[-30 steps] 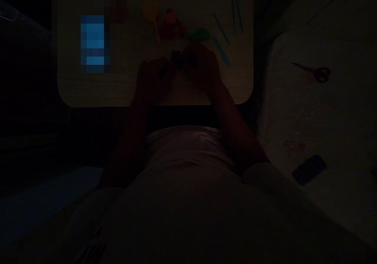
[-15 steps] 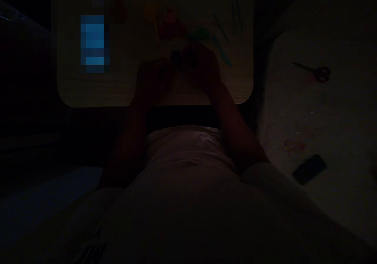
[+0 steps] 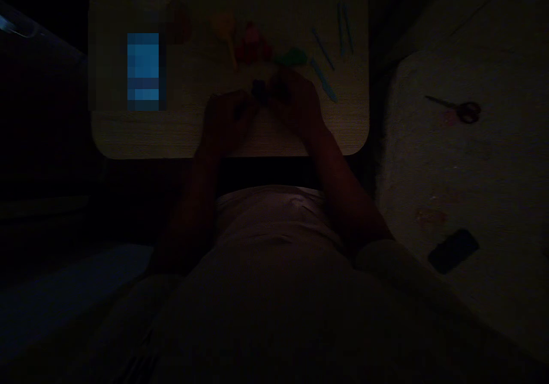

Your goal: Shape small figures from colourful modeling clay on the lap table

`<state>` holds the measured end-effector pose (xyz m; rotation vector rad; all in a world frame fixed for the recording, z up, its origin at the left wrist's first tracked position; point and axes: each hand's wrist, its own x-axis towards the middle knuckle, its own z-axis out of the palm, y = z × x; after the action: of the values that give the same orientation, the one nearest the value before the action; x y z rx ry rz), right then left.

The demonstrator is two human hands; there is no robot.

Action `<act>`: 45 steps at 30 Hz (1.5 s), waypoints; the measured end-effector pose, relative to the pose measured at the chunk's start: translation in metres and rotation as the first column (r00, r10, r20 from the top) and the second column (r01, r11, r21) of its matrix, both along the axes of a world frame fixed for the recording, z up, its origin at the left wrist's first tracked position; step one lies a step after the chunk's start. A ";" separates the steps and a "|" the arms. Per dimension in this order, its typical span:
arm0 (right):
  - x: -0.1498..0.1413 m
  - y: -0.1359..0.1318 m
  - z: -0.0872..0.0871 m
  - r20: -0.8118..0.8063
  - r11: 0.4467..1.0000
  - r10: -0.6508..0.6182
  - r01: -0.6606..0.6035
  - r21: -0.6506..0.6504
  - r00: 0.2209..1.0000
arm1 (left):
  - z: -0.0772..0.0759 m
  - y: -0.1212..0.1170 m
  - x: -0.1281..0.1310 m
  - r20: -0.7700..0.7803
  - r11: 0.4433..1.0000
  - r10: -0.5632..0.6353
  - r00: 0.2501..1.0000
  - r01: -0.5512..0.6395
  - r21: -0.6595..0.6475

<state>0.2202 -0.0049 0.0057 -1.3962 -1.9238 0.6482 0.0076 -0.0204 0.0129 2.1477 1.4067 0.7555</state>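
The picture is very dark. My left hand (image 3: pixel 226 120) and my right hand (image 3: pixel 299 103) are close together over the front of a small wooden-topped table (image 3: pixel 171 135), both with fingers curled in. Between the fingertips is a small dark blue lump (image 3: pixel 259 90), its kind unclear. My right fingers close against it. A dark patch inside the left fingers could be a piece or a shadow. Just beyond the right hand lies a green piece (image 3: pixel 292 56). A light blue knife-like plastic tool (image 3: pixel 323 80) rests to its right.
Farther back are red pieces (image 3: pixel 253 50) and an orange-yellow piece with a handle (image 3: pixel 225 28). Thin blue sticks (image 3: pixel 344 28) lie at the back right. A blurred bright blue patch (image 3: pixel 143 67) is at left. Scissors (image 3: pixel 467 111) and a dark phone-like slab (image 3: pixel 453 251) lie on the pale surface at right.
The view has shifted slightly, so the table and its contents sit a little lower and the left side farther right. Both hands stay close together around the dark blue lump.
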 end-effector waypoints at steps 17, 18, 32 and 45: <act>0.000 0.005 -0.006 -0.111 1.000 -0.011 0.011 0.003 0.994 | 0.001 0.000 0.000 0.003 1.000 -0.012 1.000 0.012 0.024; 0.000 0.004 -0.005 -0.110 1.000 -0.007 0.009 0.016 0.994 | 0.000 0.000 -0.001 0.014 1.000 -0.012 1.000 0.011 0.025; -0.001 -0.002 -0.003 -0.122 0.992 -0.002 0.018 0.126 0.993 | -0.004 0.002 -0.002 -0.004 0.999 -0.011 1.000 0.012 0.039; 0.000 -0.001 -0.009 -0.030 0.997 0.005 -0.003 0.078 1.000 | -0.002 -0.001 -0.003 -0.009 0.997 0.037 0.999 -0.036 0.066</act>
<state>0.2199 -0.0060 -0.0032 -1.3272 -1.9083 0.5865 0.0050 -0.0216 0.0104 2.1835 1.4487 0.8163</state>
